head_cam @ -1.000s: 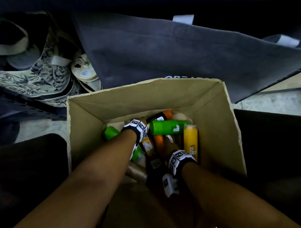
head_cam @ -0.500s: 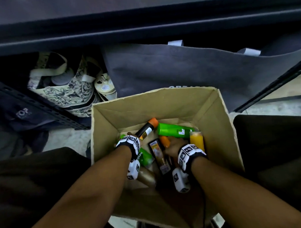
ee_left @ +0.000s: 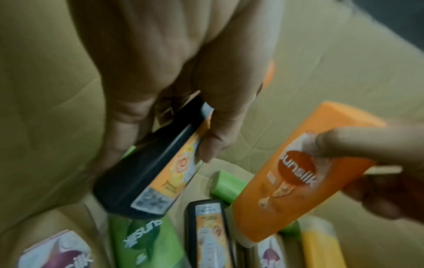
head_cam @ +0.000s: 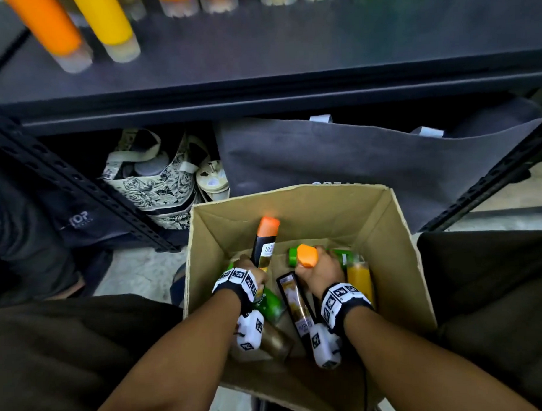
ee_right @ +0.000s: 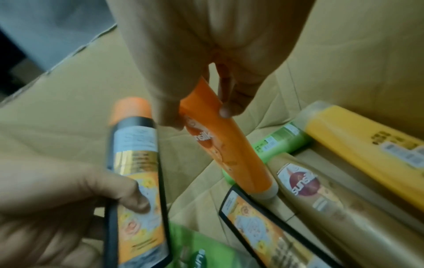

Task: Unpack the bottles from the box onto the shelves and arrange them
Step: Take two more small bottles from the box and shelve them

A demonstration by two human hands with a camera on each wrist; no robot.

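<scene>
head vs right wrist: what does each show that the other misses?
Head only: the shelf with standing bottles, the bags beneath, both forearms, the whole box.
Right wrist only: the "sunsilk" label on the orange bottle and on the gold bottle.
Both: left hand gripping the black bottle, right hand gripping the orange bottle.

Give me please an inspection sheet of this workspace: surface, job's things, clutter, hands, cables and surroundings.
Surface: dark shelf above the box, bottles standing along its back.
Job's things: cardboard box holding green, yellow, gold and black bottles lying loose.
Clutter: floral bag and grey bag under the shelf.
Hands: left hand grips the black bottle with orange cap; right hand grips the orange bottle.
Cables: nothing seen.
Surroundings: pale floor beside the box.
</scene>
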